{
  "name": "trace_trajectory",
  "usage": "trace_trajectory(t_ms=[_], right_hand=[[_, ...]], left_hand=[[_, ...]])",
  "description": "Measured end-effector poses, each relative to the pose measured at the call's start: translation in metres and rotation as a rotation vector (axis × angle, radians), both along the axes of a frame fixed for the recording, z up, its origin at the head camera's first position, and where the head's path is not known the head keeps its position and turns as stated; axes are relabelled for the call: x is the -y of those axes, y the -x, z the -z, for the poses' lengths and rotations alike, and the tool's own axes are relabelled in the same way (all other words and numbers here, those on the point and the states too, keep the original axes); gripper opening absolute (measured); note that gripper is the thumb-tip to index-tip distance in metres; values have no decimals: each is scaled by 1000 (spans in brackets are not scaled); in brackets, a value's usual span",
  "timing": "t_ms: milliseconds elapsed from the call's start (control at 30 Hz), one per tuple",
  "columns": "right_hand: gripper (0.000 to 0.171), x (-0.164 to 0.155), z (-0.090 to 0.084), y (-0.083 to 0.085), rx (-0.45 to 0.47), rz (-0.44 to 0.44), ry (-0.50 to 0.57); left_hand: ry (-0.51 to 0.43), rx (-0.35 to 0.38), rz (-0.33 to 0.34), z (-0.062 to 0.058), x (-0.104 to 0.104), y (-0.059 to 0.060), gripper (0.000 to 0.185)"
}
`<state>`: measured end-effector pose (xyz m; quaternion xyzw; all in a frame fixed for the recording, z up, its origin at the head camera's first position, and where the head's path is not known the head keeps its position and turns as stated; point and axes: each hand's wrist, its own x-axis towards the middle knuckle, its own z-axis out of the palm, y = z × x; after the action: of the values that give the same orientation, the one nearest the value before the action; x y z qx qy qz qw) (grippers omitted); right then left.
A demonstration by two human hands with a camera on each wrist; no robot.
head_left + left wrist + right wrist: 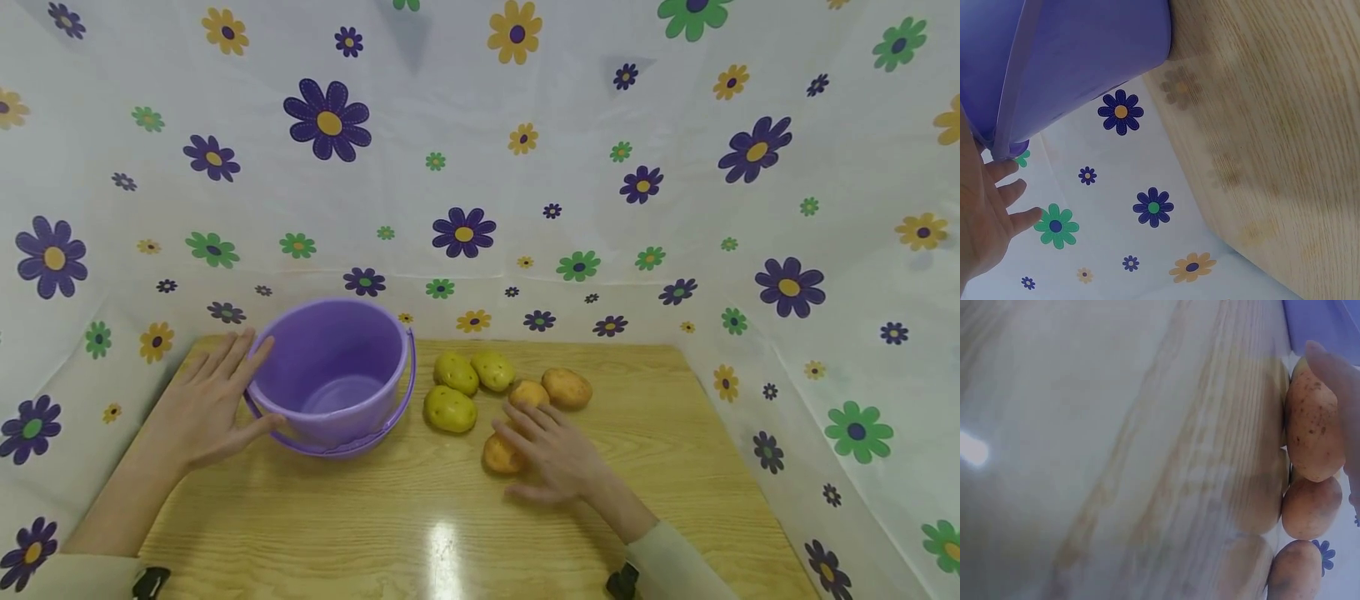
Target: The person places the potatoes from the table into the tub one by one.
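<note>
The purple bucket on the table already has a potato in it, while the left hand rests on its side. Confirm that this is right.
Not quite. The purple bucket is empty: the head view shows its bare bottom, and all six potatoes lie on the table beside it. The rest holds: the left hand rests against the bucket's side.

This looks like a staged recording booth rather than a lived-in room. A white flower-printed cloth (480, 167) hangs as a backdrop behind and on both sides of a small wooden table (450, 517), closing it in. Beyond the cloth, nothing of any room shows.
</note>
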<state>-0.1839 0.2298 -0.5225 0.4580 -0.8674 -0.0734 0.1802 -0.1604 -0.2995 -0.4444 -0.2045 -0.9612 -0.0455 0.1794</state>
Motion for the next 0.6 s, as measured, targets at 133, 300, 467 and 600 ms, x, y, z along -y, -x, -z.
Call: trace_trajectory(t_ms=[133,300,467,600], right_hand=[[96,1,2,3,-17,-12,-9],[92,2,3,6,-27,-7,-33],[89,2,4,7,-27,-2,-57],[85,2,4,8,-37,-12,-69]], left_hand=[[0,-9,6,0,0,1,106],[2,0,10,1,1,1,106],[2,5,11,1,1,1,106],[1,5,9,0,1,1,106]])
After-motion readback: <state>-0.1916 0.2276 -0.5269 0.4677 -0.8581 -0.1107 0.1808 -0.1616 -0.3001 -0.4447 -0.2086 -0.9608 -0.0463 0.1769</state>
